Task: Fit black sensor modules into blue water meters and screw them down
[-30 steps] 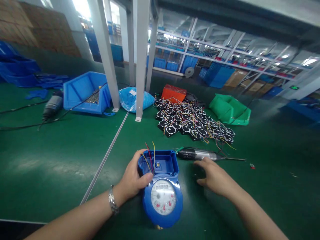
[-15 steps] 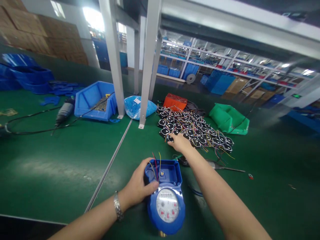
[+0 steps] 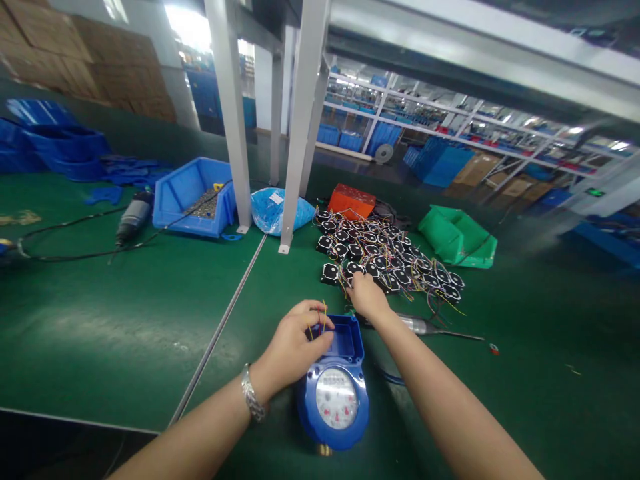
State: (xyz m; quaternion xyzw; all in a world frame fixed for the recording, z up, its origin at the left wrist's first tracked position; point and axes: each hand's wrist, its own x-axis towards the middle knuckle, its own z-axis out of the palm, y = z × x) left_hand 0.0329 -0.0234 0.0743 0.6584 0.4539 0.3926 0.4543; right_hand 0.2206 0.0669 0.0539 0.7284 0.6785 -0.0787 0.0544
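Note:
A blue water meter (image 3: 334, 407) with a round white dial stands in front of me, its brass fitting toward me. At its far end is an open blue box (image 3: 345, 337) with thin coloured wires (image 3: 325, 313) rising from it. My left hand (image 3: 303, 337) is over the box's left side, fingers curled around those wires. Beyond it, my right hand (image 3: 369, 295) is at the near edge of a spread of black wired modules (image 3: 373, 250), fingers closed. What lies in them is hidden. One black module (image 3: 330, 273) sits just left of that hand.
An electric screwdriver (image 3: 415, 325) lies beside my right forearm; another power driver (image 3: 134, 217) is at left. Blue bin (image 3: 170, 220), blue bag (image 3: 270, 212), orange bin (image 3: 353, 199) and green bin (image 3: 450, 233) stand behind. Metal posts (image 3: 300, 133) rise from the green bench.
My left hand has moved from the meter's side onto the wires at the box. My right hand has shifted slightly right and nearer, its fingers now closed; a front module sits apart.

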